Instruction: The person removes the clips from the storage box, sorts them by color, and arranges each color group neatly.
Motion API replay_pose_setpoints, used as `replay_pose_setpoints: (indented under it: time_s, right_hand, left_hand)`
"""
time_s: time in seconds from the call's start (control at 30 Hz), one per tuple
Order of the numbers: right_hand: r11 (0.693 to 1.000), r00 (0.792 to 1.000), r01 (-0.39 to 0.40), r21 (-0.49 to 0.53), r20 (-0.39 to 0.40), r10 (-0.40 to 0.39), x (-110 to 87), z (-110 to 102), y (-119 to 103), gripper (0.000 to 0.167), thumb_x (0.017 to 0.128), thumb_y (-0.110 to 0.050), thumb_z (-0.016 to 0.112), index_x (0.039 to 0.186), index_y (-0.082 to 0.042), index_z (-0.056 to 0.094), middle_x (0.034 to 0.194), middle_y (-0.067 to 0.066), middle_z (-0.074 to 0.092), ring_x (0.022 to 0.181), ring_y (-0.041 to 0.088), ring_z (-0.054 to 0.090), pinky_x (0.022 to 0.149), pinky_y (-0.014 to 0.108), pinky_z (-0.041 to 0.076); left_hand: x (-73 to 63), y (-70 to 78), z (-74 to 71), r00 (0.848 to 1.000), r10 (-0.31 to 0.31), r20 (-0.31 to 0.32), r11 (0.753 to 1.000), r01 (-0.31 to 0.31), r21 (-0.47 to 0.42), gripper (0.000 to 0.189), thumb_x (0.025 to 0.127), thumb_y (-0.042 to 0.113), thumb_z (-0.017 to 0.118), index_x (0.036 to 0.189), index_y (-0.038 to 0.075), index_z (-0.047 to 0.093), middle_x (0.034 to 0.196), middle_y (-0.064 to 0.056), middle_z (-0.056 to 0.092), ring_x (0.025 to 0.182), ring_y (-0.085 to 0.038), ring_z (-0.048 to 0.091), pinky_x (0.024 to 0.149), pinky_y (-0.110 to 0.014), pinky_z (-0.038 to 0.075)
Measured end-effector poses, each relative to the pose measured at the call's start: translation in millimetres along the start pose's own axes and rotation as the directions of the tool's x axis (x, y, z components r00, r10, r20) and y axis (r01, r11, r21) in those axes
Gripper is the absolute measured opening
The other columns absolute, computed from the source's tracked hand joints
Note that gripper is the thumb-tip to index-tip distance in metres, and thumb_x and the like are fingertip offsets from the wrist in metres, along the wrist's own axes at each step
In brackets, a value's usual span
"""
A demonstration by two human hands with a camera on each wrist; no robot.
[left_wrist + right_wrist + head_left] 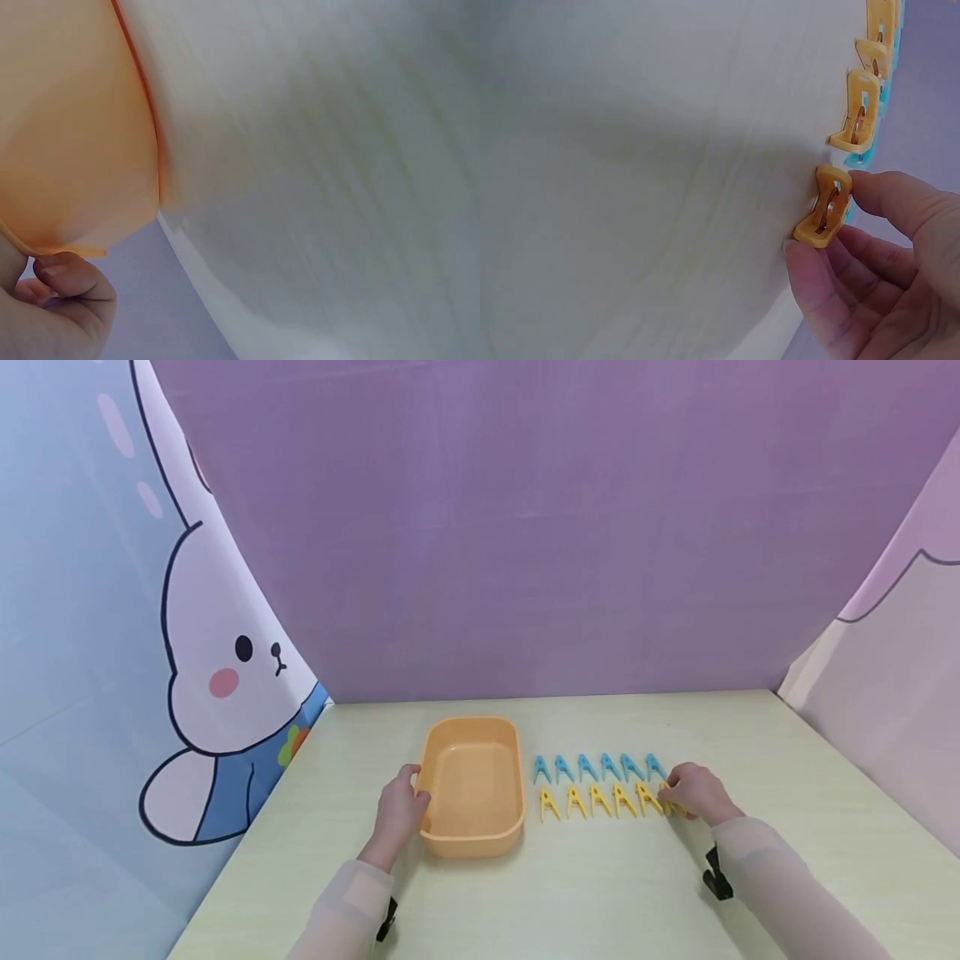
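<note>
My left hand (pixel 400 814) grips the left rim of an orange plastic basin (pixel 471 847); in the left wrist view the thumb (pixel 71 276) lies at the rim, near the basin's wall (pixel 82 150). At the right end of a row of yellow clothespins (pixel 597 800), my right hand (pixel 701 792) pinches the last yellow clothespin (pixel 826 206) between thumb and fingers. That clothespin is partly covered by the hand in the head view. Just behind runs a matching row of blue clothespins (pixel 609 767), several in all.
Everything lies on a pale wood-grain table (pixel 570 893). A purple backdrop (pixel 525 527) rises at its far edge. On the left stands a panel with a cartoon rabbit (pixel 225 652), on the right a pale panel (pixel 892 693).
</note>
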State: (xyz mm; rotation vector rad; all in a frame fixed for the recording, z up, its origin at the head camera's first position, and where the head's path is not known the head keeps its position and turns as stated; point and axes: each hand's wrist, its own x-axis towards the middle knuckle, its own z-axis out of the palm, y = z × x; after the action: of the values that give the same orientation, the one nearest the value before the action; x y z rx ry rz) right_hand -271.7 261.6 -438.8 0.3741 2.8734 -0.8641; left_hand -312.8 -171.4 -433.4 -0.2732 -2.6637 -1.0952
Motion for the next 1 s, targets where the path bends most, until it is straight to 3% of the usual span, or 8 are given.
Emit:
replay_pose_setpoints:
  time_s: [0.6, 1.0]
  right_hand:
    - [1.0, 1.0, 0.009, 0.021, -0.011, -0.009, -3.7, -2, 7, 0.032, 0.086, -0.019, 0.06, 0.101, 0.01, 0.058, 0.075, 0.008, 0.054, 0.057, 0.018, 0.049, 0.052, 0.029, 0.043]
    - [1.0, 1.0, 0.023, -0.012, -0.018, -0.024, -10.5, -7, 7, 0.032, 0.087, -0.024, 0.059, 0.098, 0.006, 0.059, 0.064, 0.006, 0.053, 0.054, 0.018, 0.048, 0.051, 0.03, 0.041]
  left_hand:
    - [1.0, 1.4, -4.4, 0.999, -0.031, 0.034, 0.999, 0.031, -0.01, 0.044, 0.08, 0.001, 0.054, 0.122, -0.007, 0.046, 0.051, 0.003, 0.032, 0.041, -0.008, 0.028, 0.039, -0.023, 0.029]
    - [1.0, 0.9, -7.2, 0.999, -0.022, 0.047, 1.0, 0.023, -0.02, 0.045, 0.082, 0.003, 0.052, 0.125, -0.008, 0.043, 0.053, 0.0, 0.038, 0.042, -0.01, 0.035, 0.041, -0.025, 0.034]
